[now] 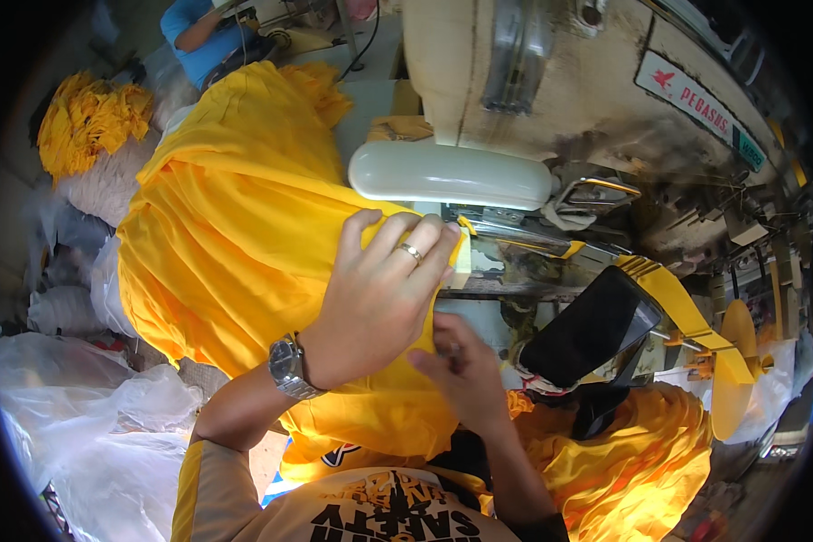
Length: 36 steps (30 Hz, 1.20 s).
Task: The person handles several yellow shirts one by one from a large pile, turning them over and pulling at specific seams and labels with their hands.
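Observation:
A large piece of yellow fabric (235, 208) spreads over the left and middle of the head view and drapes toward my lap. My left hand (379, 280), with a ring and a metal watch, lies on it with the fingers stretched out. Its fingertips reach the fabric's right edge, beside the metal sewing bed (492, 257) of an industrial sewing machine (515, 81). Just below, my right hand (470, 366) is at that same edge with curled fingers, slightly blurred. Whatever lies between its thumb and fingers is hidden.
A white rounded cover (452, 174) sits above the sewing bed. At right, a black phone (592, 325) is propped near a yellow strip (686, 312). More yellow fabric (623, 461) heaps at lower right; clear plastic (90, 425) lies left. A person in blue (199, 45) is at the far left.

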Each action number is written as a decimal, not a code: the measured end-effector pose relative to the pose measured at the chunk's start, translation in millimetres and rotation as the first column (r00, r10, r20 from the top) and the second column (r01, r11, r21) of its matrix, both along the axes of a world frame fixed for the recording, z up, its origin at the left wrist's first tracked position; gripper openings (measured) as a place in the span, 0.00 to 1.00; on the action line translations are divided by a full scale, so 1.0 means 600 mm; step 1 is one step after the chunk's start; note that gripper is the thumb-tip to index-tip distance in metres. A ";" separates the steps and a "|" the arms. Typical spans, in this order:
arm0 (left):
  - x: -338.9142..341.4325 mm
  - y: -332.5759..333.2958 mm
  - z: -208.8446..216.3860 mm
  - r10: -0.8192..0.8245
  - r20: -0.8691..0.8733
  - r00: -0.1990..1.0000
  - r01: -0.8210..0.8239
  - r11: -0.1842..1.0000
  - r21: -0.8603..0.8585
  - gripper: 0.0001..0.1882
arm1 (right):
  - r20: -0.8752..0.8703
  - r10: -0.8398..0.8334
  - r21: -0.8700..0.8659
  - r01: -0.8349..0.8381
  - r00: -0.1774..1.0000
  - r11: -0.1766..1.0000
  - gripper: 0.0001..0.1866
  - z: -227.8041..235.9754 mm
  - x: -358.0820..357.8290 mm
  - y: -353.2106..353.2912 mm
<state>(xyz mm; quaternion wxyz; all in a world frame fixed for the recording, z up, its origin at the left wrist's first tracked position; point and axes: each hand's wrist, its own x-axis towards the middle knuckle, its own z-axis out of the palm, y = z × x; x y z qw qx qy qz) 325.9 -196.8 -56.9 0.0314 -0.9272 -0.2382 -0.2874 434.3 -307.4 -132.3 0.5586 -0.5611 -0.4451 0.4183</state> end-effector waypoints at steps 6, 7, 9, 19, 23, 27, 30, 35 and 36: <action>-0.008 0.009 0.013 -0.016 -0.045 0.999 0.014 0.999 -0.039 0.19 | -0.450 0.045 -0.119 -0.110 0.892 0.987 0.03 0.024 0.046 -0.036; -0.008 0.005 0.015 0.000 -0.064 0.998 -0.002 1.000 -0.023 0.20 | -0.441 0.067 -0.089 -0.117 0.895 0.989 0.04 0.021 0.062 -0.040; -0.006 0.001 0.018 0.029 -0.091 0.995 -0.028 1.000 0.008 0.21 | -0.427 0.085 -0.057 -0.120 0.900 0.991 0.05 0.020 0.074 -0.042; -0.002 0.022 0.019 0.018 -0.035 0.999 -0.019 1.000 -0.017 0.23 | -0.369 0.079 -0.051 -0.105 0.926 0.993 0.08 0.022 0.080 -0.028; 0.000 0.026 0.017 0.030 -0.031 0.999 -0.029 0.999 0.025 0.19 | -0.314 0.064 -0.054 -0.086 0.947 0.995 0.09 0.022 0.080 -0.023; -0.018 0.057 0.003 0.141 -0.026 0.990 -0.143 0.960 -0.239 0.18 | -0.287 0.072 -0.027 -0.083 0.955 0.996 0.12 0.022 0.069 -0.008; -0.046 0.030 -0.011 0.090 0.171 0.981 -0.106 0.990 0.090 0.15 | -0.342 0.055 -0.067 -0.082 0.938 0.994 0.12 0.025 0.066 -0.004; -0.185 -0.109 -0.151 0.084 0.337 0.938 -0.105 0.993 0.044 0.09 | -0.403 0.097 -0.013 -0.112 0.910 0.994 0.11 0.021 0.069 0.003; -0.199 -0.124 -0.175 0.162 0.386 0.908 -0.179 0.984 0.009 0.08 | -0.415 0.094 -0.012 -0.109 0.905 0.994 0.10 0.018 0.066 0.005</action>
